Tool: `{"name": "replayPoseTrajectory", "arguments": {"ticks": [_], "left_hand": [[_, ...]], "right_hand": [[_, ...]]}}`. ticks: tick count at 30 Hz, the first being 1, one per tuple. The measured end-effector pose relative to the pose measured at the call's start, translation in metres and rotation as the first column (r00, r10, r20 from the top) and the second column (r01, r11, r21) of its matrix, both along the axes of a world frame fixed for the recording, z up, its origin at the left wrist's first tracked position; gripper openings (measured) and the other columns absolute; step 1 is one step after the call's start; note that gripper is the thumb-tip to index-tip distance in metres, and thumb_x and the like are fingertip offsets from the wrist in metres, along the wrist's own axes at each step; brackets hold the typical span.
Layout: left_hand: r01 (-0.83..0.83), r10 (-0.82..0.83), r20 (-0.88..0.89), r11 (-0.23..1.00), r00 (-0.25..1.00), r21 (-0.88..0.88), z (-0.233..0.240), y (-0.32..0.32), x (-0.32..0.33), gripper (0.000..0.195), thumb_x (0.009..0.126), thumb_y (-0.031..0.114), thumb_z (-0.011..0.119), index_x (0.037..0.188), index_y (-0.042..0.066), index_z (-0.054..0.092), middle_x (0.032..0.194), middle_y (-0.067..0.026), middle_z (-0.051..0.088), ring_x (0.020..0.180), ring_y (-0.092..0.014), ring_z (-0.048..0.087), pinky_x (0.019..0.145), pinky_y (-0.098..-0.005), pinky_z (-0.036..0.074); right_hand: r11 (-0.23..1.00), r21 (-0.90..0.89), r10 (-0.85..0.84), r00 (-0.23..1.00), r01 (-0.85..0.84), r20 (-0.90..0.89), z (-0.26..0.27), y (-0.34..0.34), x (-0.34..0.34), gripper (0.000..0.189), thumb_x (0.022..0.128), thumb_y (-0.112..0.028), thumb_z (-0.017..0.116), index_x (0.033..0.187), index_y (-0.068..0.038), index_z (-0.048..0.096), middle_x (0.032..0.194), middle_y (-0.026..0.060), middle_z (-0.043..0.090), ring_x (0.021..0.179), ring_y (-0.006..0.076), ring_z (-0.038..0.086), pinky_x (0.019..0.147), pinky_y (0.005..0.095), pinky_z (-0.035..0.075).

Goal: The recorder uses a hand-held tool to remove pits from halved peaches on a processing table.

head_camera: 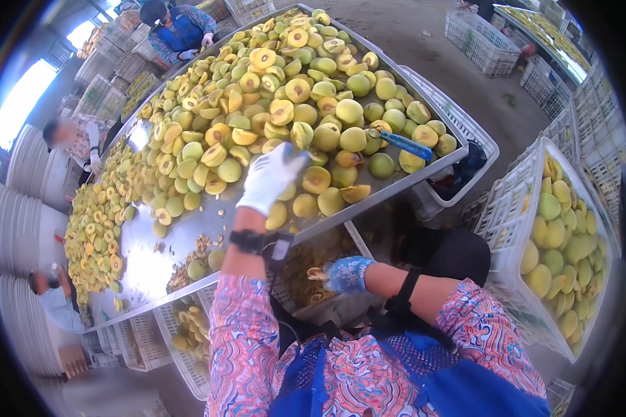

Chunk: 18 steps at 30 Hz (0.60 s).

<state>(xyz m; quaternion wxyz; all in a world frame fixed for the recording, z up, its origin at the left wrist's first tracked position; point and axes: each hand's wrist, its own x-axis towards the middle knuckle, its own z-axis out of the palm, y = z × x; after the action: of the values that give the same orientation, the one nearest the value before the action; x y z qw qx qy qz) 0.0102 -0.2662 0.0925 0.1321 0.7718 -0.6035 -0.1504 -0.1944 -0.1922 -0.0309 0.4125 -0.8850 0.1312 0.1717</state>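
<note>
My left hand [274, 174], in a white glove, reaches over the heap of halved and whole yellow-green stone fruits [297, 91] on the metal table [151, 229]. Its fingers are blurred among the fruit near the table's edge, and whether they grip one cannot be told. Lower, in front of my body, my right hand [347, 274], in a blue patterned glove, holds a small brown and cream fruit piece [317, 273] above a container of scraps [313, 297]. A tool with a blue handle [407, 145] rests on the fruit at the right.
A white plastic crate [506, 213] full of fruit stands at my right. Another crate [188, 365] with fruit is below the table's left part. A white basket [488, 140] stands beyond the table's right rim. Co-workers [180, 31] are along the far and left sides.
</note>
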Motion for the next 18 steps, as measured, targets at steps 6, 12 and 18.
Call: {"name": "replayPoseTrajectory", "arguments": {"ticks": [6,12,18], "left_hand": [[-0.128,0.128,0.000,0.991,0.992,-0.030,-0.053,-0.045,-0.010,0.053,0.079,0.047,0.063,0.105,0.001,0.062,0.100,-0.0205,0.065,0.097,-0.035,0.061,0.085,-0.0422,0.046],[-0.084,0.072,-0.054,0.965,0.996,-0.249,-0.065,-0.016,0.022,0.023,0.086,0.026,0.057,0.099,0.010,0.067,0.085,-0.0170,0.067,0.080,-0.034,0.063,0.074,-0.0430,0.049],[-0.062,0.031,-0.074,0.885,0.997,-0.462,-0.061,0.029,0.029,0.018,0.090,0.008,0.055,0.104,0.001,0.062,0.089,-0.0142,0.068,0.081,-0.028,0.066,0.076,-0.0345,0.051]], "right_hand": [[0.997,-0.080,-0.014,0.997,0.007,-0.081,-0.003,-0.009,-0.002,0.035,0.092,-0.032,0.045,0.116,-0.011,0.060,0.104,0.0182,0.066,0.095,0.0352,0.064,0.083,0.0459,0.049],[0.994,-0.026,-0.109,0.990,0.107,-0.091,0.035,-0.022,-0.005,0.043,0.091,-0.029,0.047,0.134,-0.025,0.049,0.118,0.0130,0.062,0.103,0.0344,0.061,0.087,0.0425,0.048],[0.986,0.028,-0.159,0.978,0.164,-0.135,0.032,-0.024,-0.004,0.047,0.089,-0.030,0.050,0.134,-0.018,0.049,0.117,0.0176,0.062,0.107,0.0346,0.059,0.088,0.0420,0.048]]}}
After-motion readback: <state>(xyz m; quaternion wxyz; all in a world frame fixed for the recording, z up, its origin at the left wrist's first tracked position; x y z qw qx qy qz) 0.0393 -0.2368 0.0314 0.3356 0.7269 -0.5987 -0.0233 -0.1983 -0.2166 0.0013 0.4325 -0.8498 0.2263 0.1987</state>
